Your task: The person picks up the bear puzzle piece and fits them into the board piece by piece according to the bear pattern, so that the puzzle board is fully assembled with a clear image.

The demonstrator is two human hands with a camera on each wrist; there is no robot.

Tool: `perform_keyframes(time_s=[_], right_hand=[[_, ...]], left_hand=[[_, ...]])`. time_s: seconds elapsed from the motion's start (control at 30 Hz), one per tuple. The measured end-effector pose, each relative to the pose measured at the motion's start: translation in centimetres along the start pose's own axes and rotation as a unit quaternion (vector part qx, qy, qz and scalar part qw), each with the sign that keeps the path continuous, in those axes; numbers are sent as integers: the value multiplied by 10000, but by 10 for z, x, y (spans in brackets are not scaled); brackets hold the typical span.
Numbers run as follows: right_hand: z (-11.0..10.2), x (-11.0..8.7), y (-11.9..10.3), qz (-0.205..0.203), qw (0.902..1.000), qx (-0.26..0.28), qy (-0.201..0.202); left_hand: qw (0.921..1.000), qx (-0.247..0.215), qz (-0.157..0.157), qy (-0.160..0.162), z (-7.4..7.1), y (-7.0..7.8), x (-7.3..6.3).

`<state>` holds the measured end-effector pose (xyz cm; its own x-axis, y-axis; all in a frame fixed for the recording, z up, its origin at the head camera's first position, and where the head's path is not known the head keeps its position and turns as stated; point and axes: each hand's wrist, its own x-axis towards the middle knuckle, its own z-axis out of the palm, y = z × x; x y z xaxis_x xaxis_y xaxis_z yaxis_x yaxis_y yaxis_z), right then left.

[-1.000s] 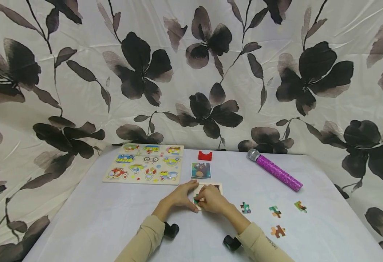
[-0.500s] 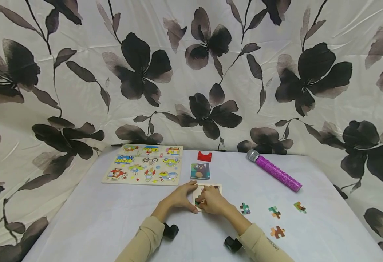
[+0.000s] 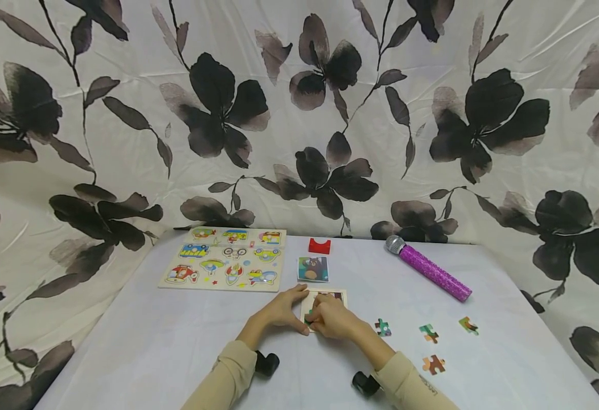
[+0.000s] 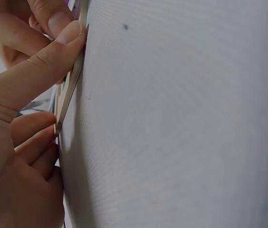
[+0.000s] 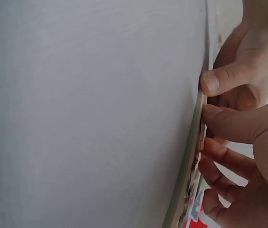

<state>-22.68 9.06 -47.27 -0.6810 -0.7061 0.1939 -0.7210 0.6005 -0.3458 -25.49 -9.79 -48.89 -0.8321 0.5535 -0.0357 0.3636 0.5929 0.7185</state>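
A small wooden jigsaw tray point(image 3: 303, 307) lies in front of me in the head view, partly covered by both hands. My left hand point(image 3: 281, 310) grips its left side, thumb at the near corner and fingers along the far edge; the left wrist view shows that thumb point(image 4: 53, 57) on the tray's edge. Over the tray, my right hand point(image 3: 332, 316) pinches a jigsaw piece point(image 3: 308, 318) with green on it, mostly hidden by the fingers. Dark pieces show at the tray's far end. Several loose jigsaw pieces point(image 3: 434, 364) lie right of the right hand.
Behind the tray are a bear picture card point(image 3: 312, 269) and a red notched block point(image 3: 319, 246). A wooden vehicle puzzle board point(image 3: 248, 265) lies back left, a glittery purple microphone point(image 3: 433, 273) back right. A floral cloth point(image 3: 258, 199) hangs behind the table.
The right fingers have shifted slightly over the tray, and the visible part of the piece under them went from green to brown and back to green. The left hand has stayed on the tray.
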Motion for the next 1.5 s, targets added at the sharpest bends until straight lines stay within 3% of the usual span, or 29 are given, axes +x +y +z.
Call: perform_keyframes(time_s=[0.2, 0.43, 0.6, 0.87, 1.1, 1.5], right_hand=[[3, 0, 0, 101, 9996, 244, 80], [2, 0, -2, 60, 10000, 21, 73], [-1, 3, 2, 332, 9974, 644, -47], [-6, 11, 16, 922, 9783, 1798, -450], [-10, 17, 19, 744, 9785, 1800, -684], [-11, 20, 18, 801, 9808, 1552, -869]], left_hand=[[10000, 15, -18, 24, 1, 1, -3], [10000, 67, -24, 68, 0, 1, -3], [10000, 48, -42, 63, 0, 2, -2], [10000, 29, 5, 50, 0, 3, -3], [10000, 19, 52, 65, -1, 3, -3], [10000, -15, -9, 56, -1, 2, -2]])
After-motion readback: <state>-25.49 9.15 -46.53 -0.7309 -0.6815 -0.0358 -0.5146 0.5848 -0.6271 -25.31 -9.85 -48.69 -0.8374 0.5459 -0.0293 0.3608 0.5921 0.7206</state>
